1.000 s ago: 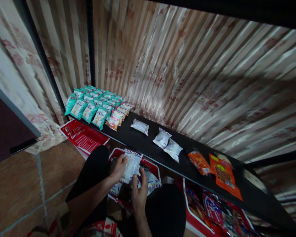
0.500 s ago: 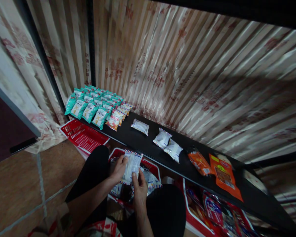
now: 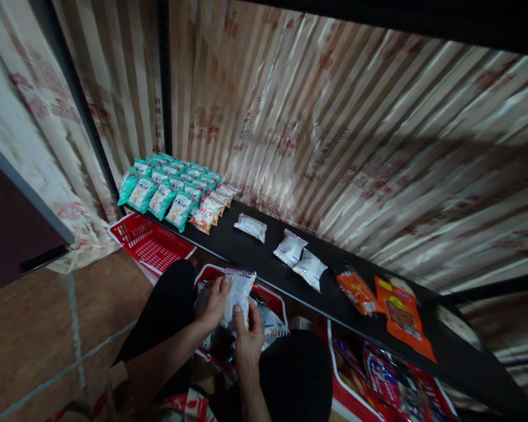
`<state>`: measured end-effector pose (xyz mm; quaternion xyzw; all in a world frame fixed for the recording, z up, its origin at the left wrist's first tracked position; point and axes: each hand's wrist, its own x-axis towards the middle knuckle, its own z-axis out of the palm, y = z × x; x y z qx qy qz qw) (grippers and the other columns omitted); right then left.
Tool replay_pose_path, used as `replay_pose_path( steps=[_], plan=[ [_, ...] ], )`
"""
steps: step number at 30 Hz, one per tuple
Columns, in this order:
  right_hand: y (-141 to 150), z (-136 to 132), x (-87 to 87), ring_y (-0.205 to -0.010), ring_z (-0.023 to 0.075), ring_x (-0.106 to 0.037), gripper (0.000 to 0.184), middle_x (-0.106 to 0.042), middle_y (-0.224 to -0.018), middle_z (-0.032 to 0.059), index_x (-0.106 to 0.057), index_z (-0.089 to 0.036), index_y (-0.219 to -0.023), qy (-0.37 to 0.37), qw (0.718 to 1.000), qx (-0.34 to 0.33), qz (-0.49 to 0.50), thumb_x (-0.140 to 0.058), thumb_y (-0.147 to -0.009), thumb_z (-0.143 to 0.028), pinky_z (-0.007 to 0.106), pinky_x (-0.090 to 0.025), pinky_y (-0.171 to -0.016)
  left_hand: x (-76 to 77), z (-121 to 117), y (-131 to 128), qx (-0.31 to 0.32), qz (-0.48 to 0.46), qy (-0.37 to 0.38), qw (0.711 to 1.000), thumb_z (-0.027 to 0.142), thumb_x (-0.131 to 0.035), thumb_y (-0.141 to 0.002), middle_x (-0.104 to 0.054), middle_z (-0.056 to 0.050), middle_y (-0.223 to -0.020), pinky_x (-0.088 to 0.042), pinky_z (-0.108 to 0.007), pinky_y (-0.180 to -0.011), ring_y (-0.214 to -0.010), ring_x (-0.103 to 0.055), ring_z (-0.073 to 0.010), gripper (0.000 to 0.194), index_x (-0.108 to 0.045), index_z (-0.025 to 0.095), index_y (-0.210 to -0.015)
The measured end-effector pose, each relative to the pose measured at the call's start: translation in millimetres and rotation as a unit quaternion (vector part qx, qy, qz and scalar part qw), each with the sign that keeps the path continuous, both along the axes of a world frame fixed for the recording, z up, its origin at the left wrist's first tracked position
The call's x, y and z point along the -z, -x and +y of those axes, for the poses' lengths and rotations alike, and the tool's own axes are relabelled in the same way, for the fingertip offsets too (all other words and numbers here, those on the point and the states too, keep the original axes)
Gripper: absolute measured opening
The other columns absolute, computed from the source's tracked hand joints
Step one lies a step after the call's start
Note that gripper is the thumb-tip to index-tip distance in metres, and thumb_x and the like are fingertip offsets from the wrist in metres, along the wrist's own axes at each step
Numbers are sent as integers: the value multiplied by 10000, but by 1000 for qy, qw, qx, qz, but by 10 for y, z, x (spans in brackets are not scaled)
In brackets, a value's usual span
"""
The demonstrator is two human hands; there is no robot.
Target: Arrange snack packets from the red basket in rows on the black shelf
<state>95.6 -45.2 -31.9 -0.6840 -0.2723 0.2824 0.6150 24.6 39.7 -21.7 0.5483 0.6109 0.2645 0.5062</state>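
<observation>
A white snack packet [image 3: 239,293] with a striped edge and small print is held between both hands, over a red basket [image 3: 283,305] between the knees. My left hand [image 3: 214,302] grips its left side. My right hand [image 3: 249,337] pinches its lower right side, thumb on top. More striped packets [image 3: 270,324] lie in the basket, partly hidden by the hands. On the black shelf [image 3: 246,258] in front, a single pale packet [image 3: 250,227] lies apart from two others, a packet [image 3: 290,247] and a packet [image 3: 310,269] touching each other.
Rows of teal snack packets [image 3: 179,208] and orange-white packets [image 3: 206,214] stand at the shelf's left end. Orange bags [image 3: 405,313] lie to the right. A red basket [image 3: 158,246] sits at left; another basket [image 3: 349,390] with colourful packages is at right. A patterned curtain [image 3: 290,117] hangs behind.
The held packet has tilted slightly, its top leaning a little to the right, with both hands still on it. The shelf items stay where they were.
</observation>
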Motion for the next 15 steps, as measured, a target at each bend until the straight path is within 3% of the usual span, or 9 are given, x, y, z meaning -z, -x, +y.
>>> replay_pose_path(
  steps=[4,8,12,15],
  plan=[
    [11,0,-67,-1004,249,-578,507,-638,-1095,113,-581,-148,-1097,9,998,-3,-54,-603,-714,-478,364,-433,-883,-40,-7,-30,-32,-23,-19,999,327,-369,-885,-651,-45,-1043,-431,-225,-814,-950,-598,-153,243,-538,223,-1025],
    [1,3,-81,-1011,249,-567,484,-629,-1099,112,-586,-154,-1092,13,996,-1,-91,-595,-727,-473,374,-427,-888,-17,5,-50,-69,-71,-60,993,286,-430,-852,-645,-33,-910,-440,-218,-766,-855,-603,-144,123,-530,216,-869],
    [-12,18,-82,-1018,249,-554,433,-628,-1082,115,-601,-155,-1070,0,987,-6,-160,-589,-748,-445,389,-418,-898,12,51,-50,-71,-105,-125,984,269,-465,-813,-619,-25,-781,-451,-247,-739,-769,-587,-158,131,-537,200,-728],
    [-17,33,-93,-1005,248,-554,413,-625,-1073,124,-598,-154,-1073,-15,977,-10,-211,-582,-763,-426,395,-423,-884,23,93,-49,-57,-120,-123,984,254,-457,-805,-616,-13,-734,-453,-248,-722,-743,-582,-156,156,-559,196,-703]
  ],
)
